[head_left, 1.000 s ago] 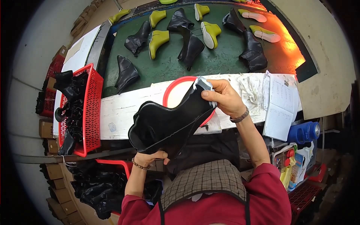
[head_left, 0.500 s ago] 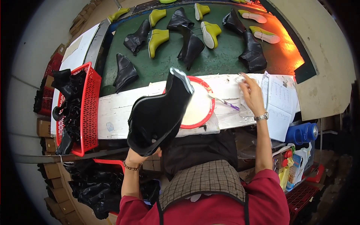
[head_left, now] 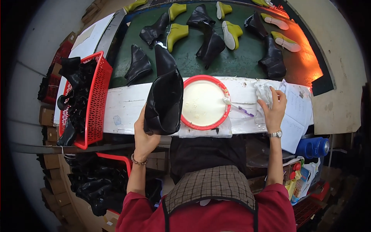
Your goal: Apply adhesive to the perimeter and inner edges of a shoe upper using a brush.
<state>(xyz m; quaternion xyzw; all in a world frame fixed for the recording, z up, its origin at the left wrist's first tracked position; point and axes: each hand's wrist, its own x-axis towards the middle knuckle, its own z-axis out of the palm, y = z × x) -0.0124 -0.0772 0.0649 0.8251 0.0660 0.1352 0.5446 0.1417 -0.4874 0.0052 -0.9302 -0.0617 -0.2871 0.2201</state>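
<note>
My left hand (head_left: 145, 130) grips a black boot upper (head_left: 165, 91) by its lower edge, with the fingers partly hidden behind it. The upper's wide opening faces me, and its narrow end with a whitish edge points away. Just right of it stands a red-rimmed basin (head_left: 205, 127) of cream-white liquid. A brush with a purple handle (head_left: 245, 111) leans on the basin's right rim, its pale head at the liquid's edge. Over a crumpled whitish sheet (head_left: 263, 92) reaches my right hand (head_left: 275, 110), fingers apart; whether the fingertips touch the sheet is unclear.
Black uppers (head_left: 210, 46) and lime-yellow shoe forms (head_left: 177, 35) stand on the green surface (head_left: 166, 73), orange-lit at far right. A red basket (head_left: 92, 104) of black uppers is left. Written papers (head_left: 291, 116) and a blue jug (head_left: 311, 147) are right. More uppers (head_left: 96, 185) lie below left.
The boot upper has moved left off the basin's edge and turned, exposing the whole basin. My right hand has come slightly nearer to me, fingers spread beside the whitish sheet. The view has shifted.
</note>
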